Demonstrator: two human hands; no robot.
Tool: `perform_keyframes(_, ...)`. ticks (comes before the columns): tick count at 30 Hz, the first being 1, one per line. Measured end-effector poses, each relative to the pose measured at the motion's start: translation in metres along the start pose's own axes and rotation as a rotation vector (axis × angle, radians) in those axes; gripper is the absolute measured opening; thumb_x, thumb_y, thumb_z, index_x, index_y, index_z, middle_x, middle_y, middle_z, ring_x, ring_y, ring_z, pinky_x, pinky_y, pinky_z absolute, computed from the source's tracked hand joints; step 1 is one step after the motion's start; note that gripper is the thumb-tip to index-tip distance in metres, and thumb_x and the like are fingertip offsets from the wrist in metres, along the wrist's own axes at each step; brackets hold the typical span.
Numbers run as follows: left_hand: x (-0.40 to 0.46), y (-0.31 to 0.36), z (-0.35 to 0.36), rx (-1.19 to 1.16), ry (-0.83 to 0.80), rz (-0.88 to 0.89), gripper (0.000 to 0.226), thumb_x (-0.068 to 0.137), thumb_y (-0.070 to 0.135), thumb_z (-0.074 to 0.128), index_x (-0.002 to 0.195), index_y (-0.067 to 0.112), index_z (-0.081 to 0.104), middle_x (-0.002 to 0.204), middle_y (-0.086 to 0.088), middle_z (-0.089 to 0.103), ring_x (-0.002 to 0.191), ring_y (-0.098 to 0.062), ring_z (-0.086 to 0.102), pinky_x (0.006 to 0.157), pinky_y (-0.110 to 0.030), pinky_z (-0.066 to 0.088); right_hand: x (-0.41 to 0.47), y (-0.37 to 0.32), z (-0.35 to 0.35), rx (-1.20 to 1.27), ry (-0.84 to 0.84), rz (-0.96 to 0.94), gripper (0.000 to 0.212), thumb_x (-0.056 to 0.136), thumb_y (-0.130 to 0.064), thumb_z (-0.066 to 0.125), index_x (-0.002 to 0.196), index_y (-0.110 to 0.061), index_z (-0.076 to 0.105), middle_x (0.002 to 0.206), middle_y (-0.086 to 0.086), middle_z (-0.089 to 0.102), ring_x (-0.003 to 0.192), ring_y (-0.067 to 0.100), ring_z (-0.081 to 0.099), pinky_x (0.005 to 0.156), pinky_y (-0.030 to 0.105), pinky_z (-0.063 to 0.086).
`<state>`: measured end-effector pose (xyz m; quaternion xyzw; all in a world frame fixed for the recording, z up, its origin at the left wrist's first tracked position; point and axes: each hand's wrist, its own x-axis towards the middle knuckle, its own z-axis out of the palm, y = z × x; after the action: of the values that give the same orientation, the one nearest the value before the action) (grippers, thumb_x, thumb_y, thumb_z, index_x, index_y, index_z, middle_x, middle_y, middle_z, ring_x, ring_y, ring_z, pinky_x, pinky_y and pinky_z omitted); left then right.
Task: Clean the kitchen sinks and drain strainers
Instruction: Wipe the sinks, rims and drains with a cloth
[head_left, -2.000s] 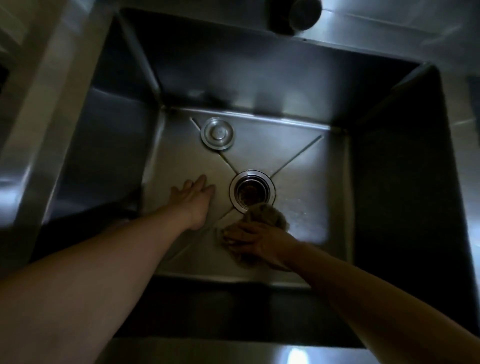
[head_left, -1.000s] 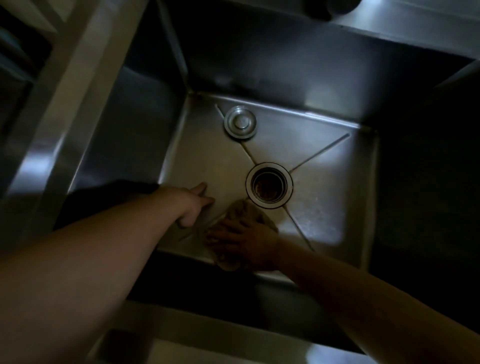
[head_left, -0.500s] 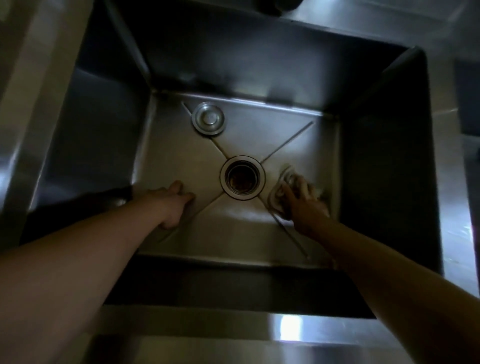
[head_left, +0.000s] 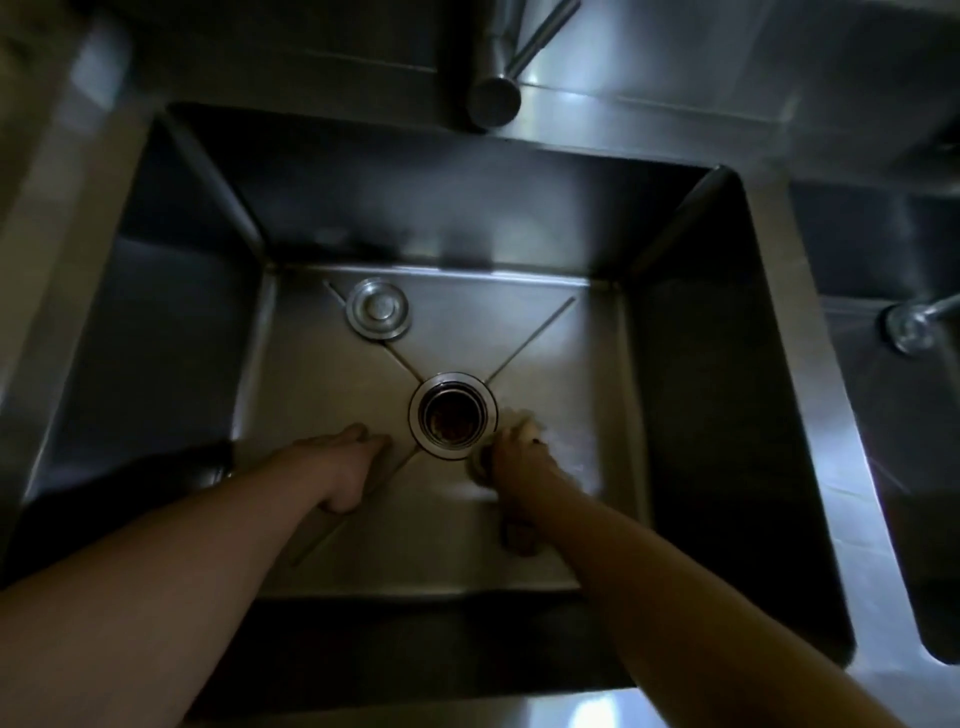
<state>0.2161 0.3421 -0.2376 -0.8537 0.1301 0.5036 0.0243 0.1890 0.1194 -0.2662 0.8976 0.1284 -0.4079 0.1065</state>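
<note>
While both my arms reach down into the sink (head_left: 171, 322), my left hand (head_left: 345, 467) rests on its floor, left of the drain (head_left: 453, 415), with the fingers bent under and nothing in them that I can see. My right hand (head_left: 514, 447) is just right of the drain, touching its rim, and presses a cloth (head_left: 480, 464) against the floor; a pale bit of the cloth shows at the hand's near-left edge and more seems to show past the fingers, though that part is blurred. Whether my fingers curl round the cloth or lie flat on it I cannot tell. The drain sits at the middle of the floor where four creases meet, its chrome ring bright and its inside dark with brownish bits. The strainer lid (head_left: 378, 308), a round metal disc with a knob, lies flat on the floor near the far-left corner, well apart from the drain and from both hands, on the crease running to that corner. A wet sheen lies on the floor right of my right hand. Above the far wall the faucet (head_left: 496, 98) hangs over the rim. To the right, past a steel divider, is a second sink (head_left: 930, 467) with a small metal fitting (head_left: 906, 325) in it.
</note>
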Motion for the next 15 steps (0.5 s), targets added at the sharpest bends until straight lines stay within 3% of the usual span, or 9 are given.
perform_keyframes(2, -0.002, 0.000, -0.009, 0.001, 0.047, 0.005, 0.086, 0.083, 0.013, 0.056, 0.151, 0.032, 0.007, 0.159, 0.001, 0.005, 0.143, -0.024, 0.024, 0.113, -0.037, 0.029, 0.002, -0.010, -0.015, 0.372, 0.037, 0.056, 0.066, 0.089, -0.026, 0.064, 0.141, -0.008, 0.029, 0.142, 0.023, 0.029, 0.125, 0.039, 0.042, 0.100, 0.042, 0.041)
perform_keyframes(4, -0.007, 0.002, -0.020, -0.017, 0.092, 0.000, 0.085, 0.084, 0.013, 0.054, 0.152, 0.030, 0.006, 0.160, 0.000, 0.002, 0.146, -0.022, 0.017, 0.116, -0.036, 0.025, 0.002, -0.011, -0.027, 0.608, 0.114, 0.085, 0.059, 0.087, -0.015, 0.064, 0.137, -0.008, 0.035, 0.140, 0.016, 0.034, 0.119, 0.034, 0.048, 0.092, 0.037, 0.043)
perform_keyframes(6, -0.013, 0.005, -0.032, -0.030, 0.147, 0.019, 0.082, 0.084, 0.014, 0.054, 0.152, 0.029, 0.009, 0.160, -0.001, 0.003, 0.146, -0.021, 0.016, 0.116, -0.034, 0.023, -0.006, -0.005, -0.038, 0.628, 0.189, 0.076, 0.057, 0.087, -0.015, 0.063, 0.137, -0.011, 0.035, 0.140, 0.013, 0.035, 0.117, 0.033, 0.050, 0.091, 0.037, 0.045)
perform_keyframes(11, -0.036, 0.012, -0.056, -0.025, 0.297, 0.101, 0.054, 0.084, 0.016, 0.051, 0.134, 0.026, 0.034, 0.145, 0.000, 0.029, 0.137, -0.020, 0.034, 0.105, -0.032, 0.035, -0.041, 0.029, -0.053, 0.543, 0.229, 0.193, 0.088, 0.076, -0.034, 0.075, 0.146, -0.020, 0.023, 0.141, 0.011, 0.030, 0.118, 0.032, 0.049, 0.098, 0.037, 0.044)
perform_keyframes(15, -0.057, 0.014, -0.075, -0.021, 0.359, 0.129, 0.061, 0.084, 0.013, 0.052, 0.140, 0.027, 0.031, 0.150, 0.001, 0.024, 0.138, -0.021, 0.032, 0.109, -0.036, 0.033, -0.071, 0.045, -0.061, 0.616, 0.286, 0.340, 0.062, 0.087, -0.023, 0.062, 0.141, -0.022, 0.032, 0.138, 0.011, 0.041, 0.118, 0.030, 0.052, 0.095, 0.039, 0.048)
